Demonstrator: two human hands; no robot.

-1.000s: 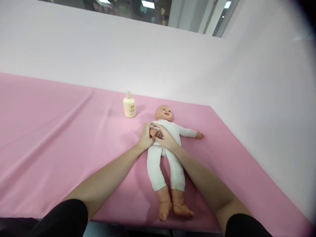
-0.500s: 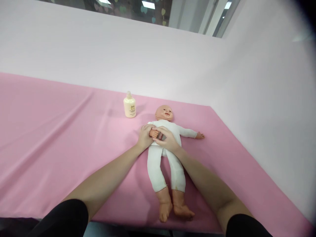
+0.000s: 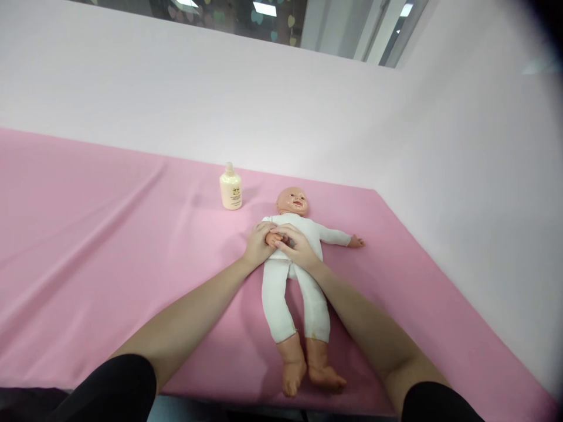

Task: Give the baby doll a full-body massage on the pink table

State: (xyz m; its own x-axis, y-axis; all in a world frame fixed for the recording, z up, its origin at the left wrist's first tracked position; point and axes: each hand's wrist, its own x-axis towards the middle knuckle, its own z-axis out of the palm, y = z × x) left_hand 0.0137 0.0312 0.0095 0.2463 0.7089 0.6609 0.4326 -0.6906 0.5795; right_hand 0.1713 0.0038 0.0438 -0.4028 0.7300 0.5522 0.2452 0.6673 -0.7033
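Note:
On its back lies a baby doll [image 3: 314,235] with a white cloth body, bare feet toward me and its head away. White smears show on its face. My left hand [image 3: 258,243] is closed around the doll's arm near the wrist, on the left of its body. From the other side my right hand [image 3: 302,251] grips the small doll hand [image 3: 271,239], thumb and fingers pressed onto it. Part of that doll hand is hidden beneath my fingers. The doll's other arm stretches out to the right, untouched.
A cream-coloured bottle [image 3: 231,190] with a pale top stands upright beyond my left hand. Pink cloth [image 3: 132,234] with a few creases covers the table. White walls [image 3: 197,88] rise behind and to the right, with a window [image 3: 237,20] above.
My right thumb and fingers have shifted slightly left, over the doll's hand, covering more of it. The left hand keeps its place, and the bottle has not moved.

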